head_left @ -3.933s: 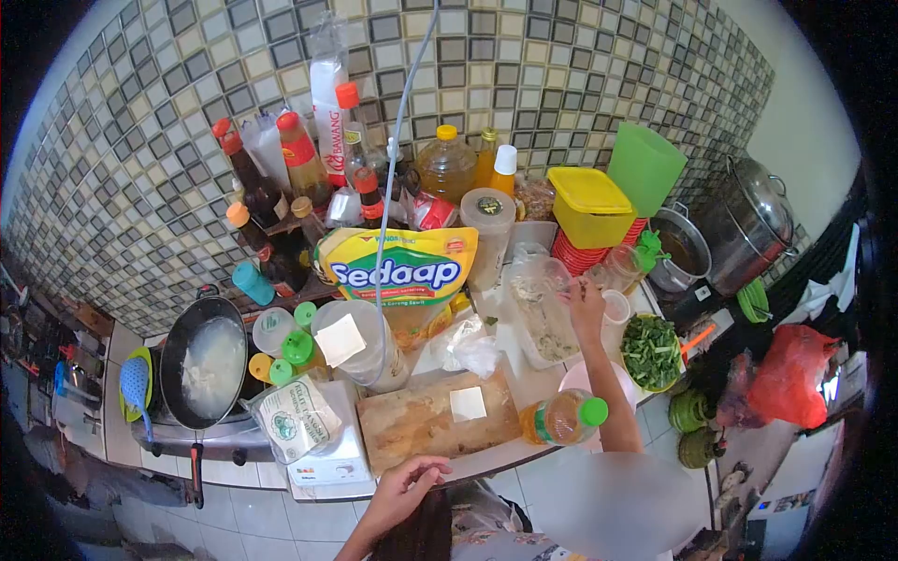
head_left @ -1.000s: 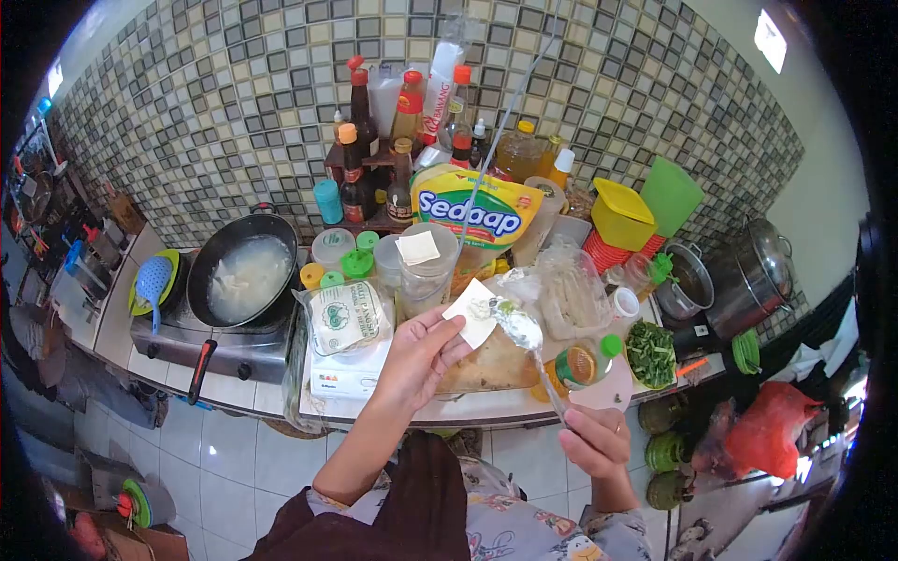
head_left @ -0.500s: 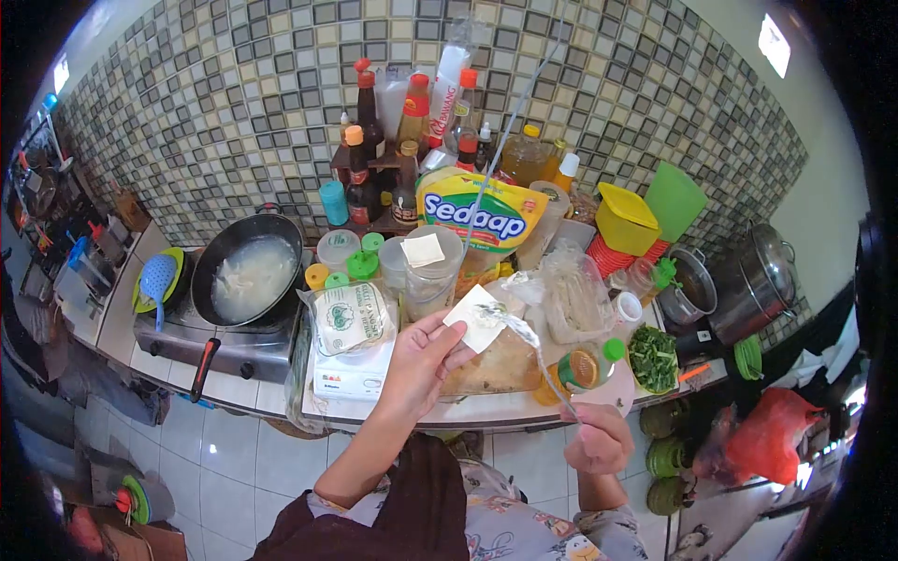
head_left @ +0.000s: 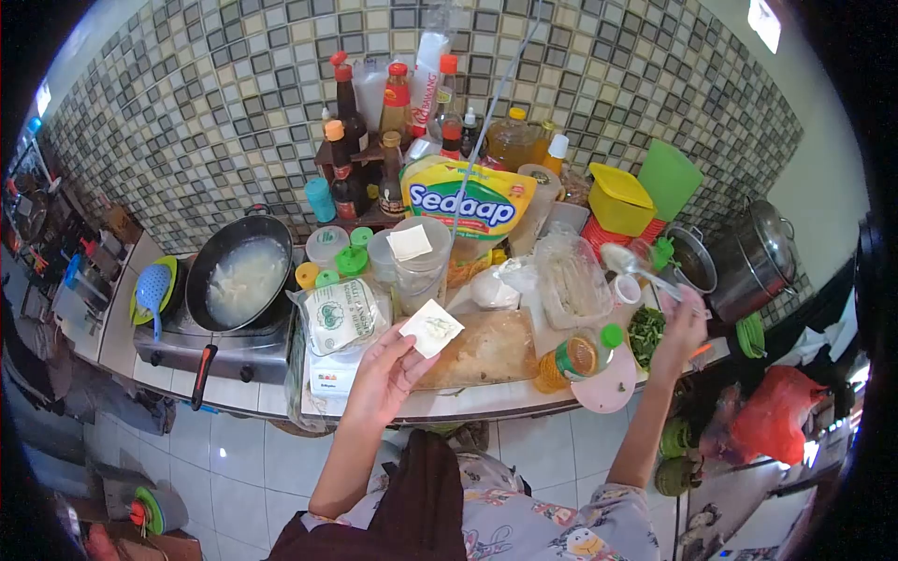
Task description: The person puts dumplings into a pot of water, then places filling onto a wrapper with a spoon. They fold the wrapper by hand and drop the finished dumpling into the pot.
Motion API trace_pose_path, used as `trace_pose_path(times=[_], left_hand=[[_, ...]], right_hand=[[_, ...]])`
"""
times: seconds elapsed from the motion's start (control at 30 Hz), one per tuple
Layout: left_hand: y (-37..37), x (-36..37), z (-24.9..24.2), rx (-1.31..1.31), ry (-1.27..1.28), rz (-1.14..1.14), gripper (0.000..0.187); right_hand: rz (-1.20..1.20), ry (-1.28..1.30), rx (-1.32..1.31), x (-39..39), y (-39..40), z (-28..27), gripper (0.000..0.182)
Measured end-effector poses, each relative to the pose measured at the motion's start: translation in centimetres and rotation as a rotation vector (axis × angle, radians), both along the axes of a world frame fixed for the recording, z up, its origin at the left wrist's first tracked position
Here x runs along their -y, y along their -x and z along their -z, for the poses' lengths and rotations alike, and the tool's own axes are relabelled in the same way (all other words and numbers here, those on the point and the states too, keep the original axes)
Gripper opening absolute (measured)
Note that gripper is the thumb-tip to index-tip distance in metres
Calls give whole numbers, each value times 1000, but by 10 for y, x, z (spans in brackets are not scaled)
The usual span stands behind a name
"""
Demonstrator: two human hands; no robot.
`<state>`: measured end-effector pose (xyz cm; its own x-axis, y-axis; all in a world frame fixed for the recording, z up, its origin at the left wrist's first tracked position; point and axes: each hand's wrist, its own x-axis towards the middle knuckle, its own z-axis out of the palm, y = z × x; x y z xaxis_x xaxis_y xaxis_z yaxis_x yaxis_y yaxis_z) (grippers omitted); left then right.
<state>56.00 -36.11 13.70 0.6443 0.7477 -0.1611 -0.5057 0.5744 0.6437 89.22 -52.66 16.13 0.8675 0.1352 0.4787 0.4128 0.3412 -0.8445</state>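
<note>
Pinched in my left hand [head_left: 382, 372] is a square, pale wonton wrapper [head_left: 440, 340] with a small smear of filling on it. My right hand [head_left: 687, 329], raised at the right side of the counter, grips a metal spoon [head_left: 645, 269]. The spoon's bowl points left, near the rim of a clear plastic tub [head_left: 572, 297] with pale contents. More white wrappers [head_left: 410, 243] lie on top of a clear canister [head_left: 421, 279] behind my left hand. Below the wrapper lies a wooden board [head_left: 486, 353].
A black wok [head_left: 196, 301] with cloudy liquid and pale pieces sits on the stove [head_left: 224, 360] at left. Near the front edge stand an oil bottle [head_left: 561, 365] and a pink disc [head_left: 608, 385]. Chopped greens [head_left: 645, 332] lie by my right hand. Sauce bottles [head_left: 348, 112] line the back.
My right hand has carried the spoon away from the wrapper, up and to the right. My left hand has shifted slightly left, still holding the wrapper.
</note>
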Motion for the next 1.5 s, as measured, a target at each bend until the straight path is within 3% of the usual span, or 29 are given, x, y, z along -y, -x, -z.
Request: trace_pose_path(times=[0.17, 0.23, 0.3, 0.37, 0.43, 0.47, 0.53, 0.6, 0.67, 0.73, 0.83, 1.13, 1.5], left_hand=[[17, -1, 3, -21, 72, -15, 33], [25, 0, -2, -19, 42, -39, 33], [32, -2, -9, -21, 12, -60, 34], [41, -2, -12, -33, -10, -67, 34], [48, -1, -11, -67, -7, -125, 33], [51, 0, -12, -61, -5, -150, 33], [53, 1, -16, -46, -3, -186, 33], [57, 1, -17, -37, 4, -200, 33], [68, -1, -15, 12, 23, -186, 33], [83, -7, -15, 18, 10, -177, 33], [106, -15, -18, 13, 37, -205, 30], [184, -68, -22, -100, -59, -172, 31], [250, -115, -14, -97, -56, -145, 30]], right_hand=[[-270, 190, -126, -17, -65, 106, 25], [-371, 392, -312, -11, -74, 129, 27], [-50, 838, 63, -3, -63, 113, 32], [566, 905, 495, 4, -20, 69, 23], [642, 590, 338, 0, 45, 11, 21], [631, 596, 341, -6, 71, 5, 21], [240, 187, 308, -22, 120, 1, 23], [-139, 247, 598, -55, 172, 5, 24], [-523, 375, 494, -81, 225, -11, 22], [-694, 391, 263, -103, 257, -1, 19], [-838, 346, 175, -126, 293, 2, 19], [-921, 241, 89, -182, 378, 1, 17], [-752, 264, 211, -222, 450, 18, 16]])
